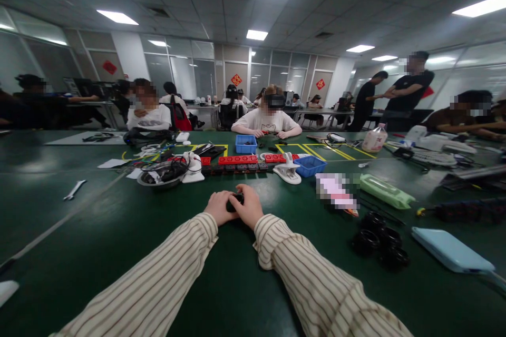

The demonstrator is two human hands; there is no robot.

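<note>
Just above the green table point(130, 231), in the middle of the view, both hands meet around a small dark object point(237, 198). My left hand point(218, 207) curls round its left side, and my right hand point(250, 206) closes on it from the right. Fingers cover most of the object, so its kind cannot be made out. Beyond the hands lies a row of red and black blocks point(237, 160), with a white clip-like stand point(287, 169) at its right.
Blue bins point(310, 166) stand at the back, beside a bowl of cables point(158, 181). On the right are black ring-shaped parts point(379, 239), a light blue case point(450, 250) and a green pack point(385, 191). A wrench point(74, 190) lies left. A person point(269, 118) sits opposite.
</note>
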